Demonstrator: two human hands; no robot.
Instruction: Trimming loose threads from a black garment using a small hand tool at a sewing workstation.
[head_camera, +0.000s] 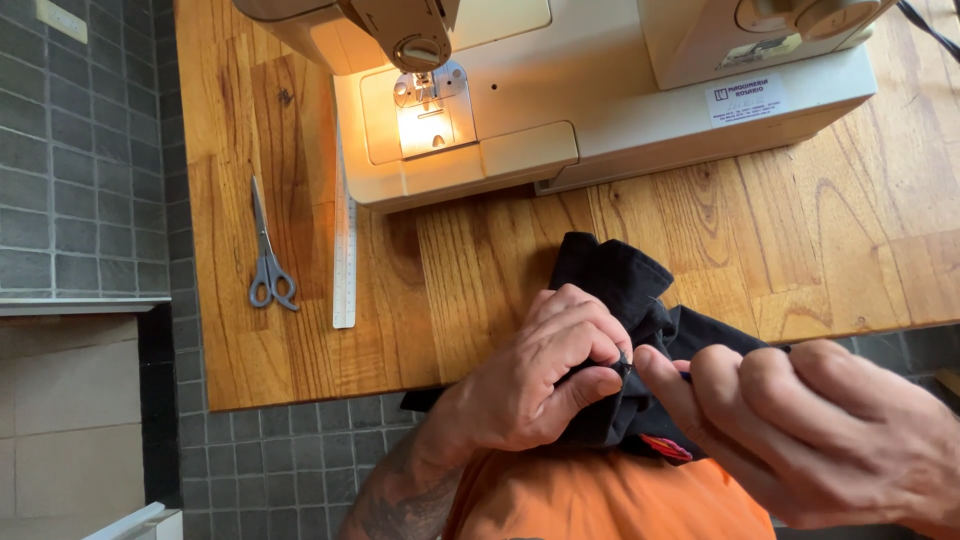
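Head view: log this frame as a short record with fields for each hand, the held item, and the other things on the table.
left hand: pinching the black fabric, fingers curled
right hand: pinching the same fabric, fingertips meeting the left hand's
black fabric: bunched, partly on the table edge, partly over an orange garment
sewing machine: cream, at the table's far side, lamp lit
scissors: grey, left of a ruler
wooden table: bears all of these
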